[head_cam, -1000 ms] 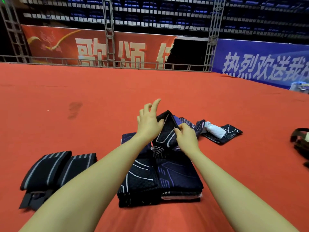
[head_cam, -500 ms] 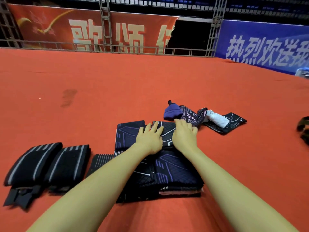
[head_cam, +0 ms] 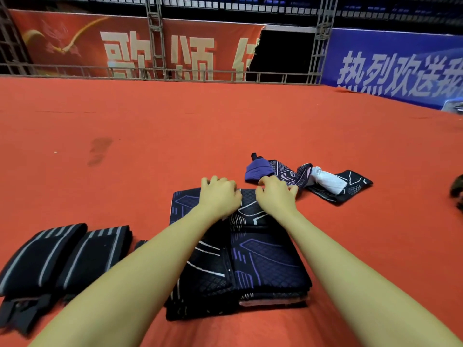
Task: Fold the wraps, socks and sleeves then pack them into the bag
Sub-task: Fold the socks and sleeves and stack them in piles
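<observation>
On the red carpet, head view: a stack of folded dark sleeves with white and purple line patterns (head_cam: 263, 266) lies in front of the person, between the two forearms
Left hand: left hand (head_cam: 220, 197) rests on the far end of the top folded piece; fingers are bent down over its far edge, and I cannot tell if they grip the cloth or only press it
Right hand: right hand (head_cam: 276, 196) lies just beside the left one on the same far edge, fingers also curled downward onto the fabric; a true grip is not visible
Unfolded items: just behind the right hand is a loose heap, with a purple crumpled sock (head_cam: 258, 170), a patterned dark sleeve (head_cam: 288, 175), a white rolled cloth (head_cam: 327, 181) and a flat dark patterned piece (head_cam: 350, 187) under it
Wraps: two black folded wraps with grey stripes (head_cam: 65, 256) lie side by side at the left, apart from the stack
Right edge: a dark object (head_cam: 457, 191), mostly cut off, too little visible to name
Background: red banner with pale characters (head_cam: 150, 51), blue banner with white characters (head_cam: 400, 68), grey metal railing (head_cam: 155, 72)
</observation>
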A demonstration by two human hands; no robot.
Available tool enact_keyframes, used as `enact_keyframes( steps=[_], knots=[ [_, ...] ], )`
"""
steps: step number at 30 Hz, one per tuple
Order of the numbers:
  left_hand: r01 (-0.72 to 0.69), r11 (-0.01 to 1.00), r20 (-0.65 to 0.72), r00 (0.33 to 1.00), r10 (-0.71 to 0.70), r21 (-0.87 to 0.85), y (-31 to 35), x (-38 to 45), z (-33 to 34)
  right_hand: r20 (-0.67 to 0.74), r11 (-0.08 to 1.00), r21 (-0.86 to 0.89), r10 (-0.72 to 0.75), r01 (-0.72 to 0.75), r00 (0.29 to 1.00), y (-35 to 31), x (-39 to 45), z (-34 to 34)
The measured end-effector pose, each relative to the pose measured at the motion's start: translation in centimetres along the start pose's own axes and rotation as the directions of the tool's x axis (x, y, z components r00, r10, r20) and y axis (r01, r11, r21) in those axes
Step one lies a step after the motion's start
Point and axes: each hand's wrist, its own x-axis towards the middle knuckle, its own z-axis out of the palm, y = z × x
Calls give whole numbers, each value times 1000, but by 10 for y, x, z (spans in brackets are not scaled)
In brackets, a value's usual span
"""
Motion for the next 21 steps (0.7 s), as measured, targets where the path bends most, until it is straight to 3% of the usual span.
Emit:
enact_keyframes(
  steps=[4,8,13,17,21],
  knots=[
    [21,998,-59,998,-25,-57,1,31,-5,18,996,85,30,-32,999,1,28,-6],
    [67,973,-27,997,-75,-221,7,72,-2,38,971,232,55,-63,998,16,70,1],
    [82,943,65,996,-64,-324,11,126,21,92,966,259,-23,-2,995,44,127,30],
    [33,952,111,994,1,-304,10,169,51,178,980,193,-88,53,980,65,165,54],
    [-72,985,282,953,114,-155,12,190,76,274,974,159,-199,160,941,73,185,74]
  ],
)
